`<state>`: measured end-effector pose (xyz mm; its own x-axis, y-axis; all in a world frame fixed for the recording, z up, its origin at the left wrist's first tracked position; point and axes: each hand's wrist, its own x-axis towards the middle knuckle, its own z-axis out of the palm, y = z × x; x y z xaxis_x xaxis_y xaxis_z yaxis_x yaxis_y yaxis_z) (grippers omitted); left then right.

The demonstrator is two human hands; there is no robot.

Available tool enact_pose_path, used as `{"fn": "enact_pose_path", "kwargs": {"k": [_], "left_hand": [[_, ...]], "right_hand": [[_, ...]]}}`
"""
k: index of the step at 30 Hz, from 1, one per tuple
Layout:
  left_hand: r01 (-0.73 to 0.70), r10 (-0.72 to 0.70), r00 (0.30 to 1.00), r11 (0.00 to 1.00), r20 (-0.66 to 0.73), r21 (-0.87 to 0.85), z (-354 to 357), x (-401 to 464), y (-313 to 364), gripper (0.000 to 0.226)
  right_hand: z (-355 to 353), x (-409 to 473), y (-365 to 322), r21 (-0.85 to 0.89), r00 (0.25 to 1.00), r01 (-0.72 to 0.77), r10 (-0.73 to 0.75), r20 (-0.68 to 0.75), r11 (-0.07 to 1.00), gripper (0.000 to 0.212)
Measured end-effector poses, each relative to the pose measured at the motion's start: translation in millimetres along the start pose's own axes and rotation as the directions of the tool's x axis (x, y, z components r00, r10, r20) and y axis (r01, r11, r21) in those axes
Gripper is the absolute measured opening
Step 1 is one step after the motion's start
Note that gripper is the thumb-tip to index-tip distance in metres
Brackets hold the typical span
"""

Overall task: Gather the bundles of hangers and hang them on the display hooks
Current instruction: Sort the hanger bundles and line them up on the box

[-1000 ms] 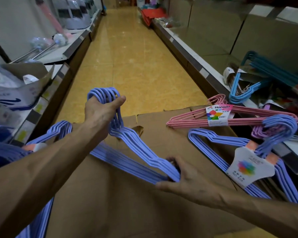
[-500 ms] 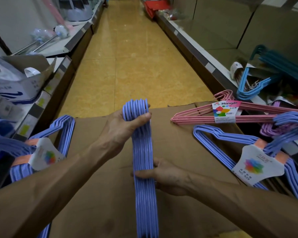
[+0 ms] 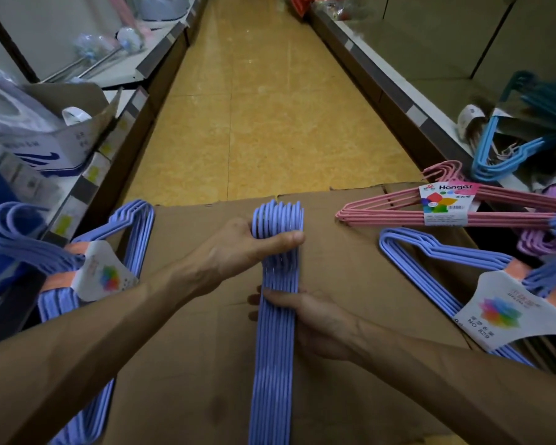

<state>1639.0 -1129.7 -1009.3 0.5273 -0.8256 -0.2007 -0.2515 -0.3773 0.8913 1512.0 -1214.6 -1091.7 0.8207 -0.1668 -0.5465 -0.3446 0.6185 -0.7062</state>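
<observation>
A loose stack of lavender-blue hangers (image 3: 272, 364) stands edge-on over the cardboard box (image 3: 187, 380), hooks pointing away from me. My left hand (image 3: 254, 244) grips the stack just below the hooks, thumb across the top. My right hand (image 3: 305, 319) clamps the stack lower down from the right side. A labelled blue bundle (image 3: 456, 274) lies on the box at the right, a labelled pink bundle (image 3: 398, 213) behind it. Another labelled blue bundle (image 3: 122, 245) hangs off the box's left edge.
Shop shelves line both sides of a yellow tiled aisle (image 3: 254, 107). On the right shelf lie light-blue hangers (image 3: 501, 155) and purple hangers (image 3: 536, 242). On the left shelf sits an open carton (image 3: 61, 146) with wrapped goods. Dark blue fabric (image 3: 0, 220) fills the far left.
The loose blue hangers have been turned from lying flat and spread to standing edge-on and squared together. My left hand slid to below the hooks, my right hand moved onto the stack's side.
</observation>
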Motion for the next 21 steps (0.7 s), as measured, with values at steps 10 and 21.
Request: {"fn": "enact_pose_path", "kwargs": {"k": [10, 21], "left_hand": [[0.190, -0.171, 0.965, 0.978, -0.198, 0.082, -58.8, -4.9, -4.1, 0.092], [0.025, 0.312, 0.894, 0.681, -0.321, 0.732, -142.9, -54.7, -10.5, 0.037]], "right_hand": [[39.1, 31.4, 3.3, -0.123, 0.995, 0.098, -0.099, 0.004, 0.987, 0.014], [141.5, 89.8, 17.2, -0.253, 0.987, 0.142, -0.117, 0.112, 0.957, 0.011]]}}
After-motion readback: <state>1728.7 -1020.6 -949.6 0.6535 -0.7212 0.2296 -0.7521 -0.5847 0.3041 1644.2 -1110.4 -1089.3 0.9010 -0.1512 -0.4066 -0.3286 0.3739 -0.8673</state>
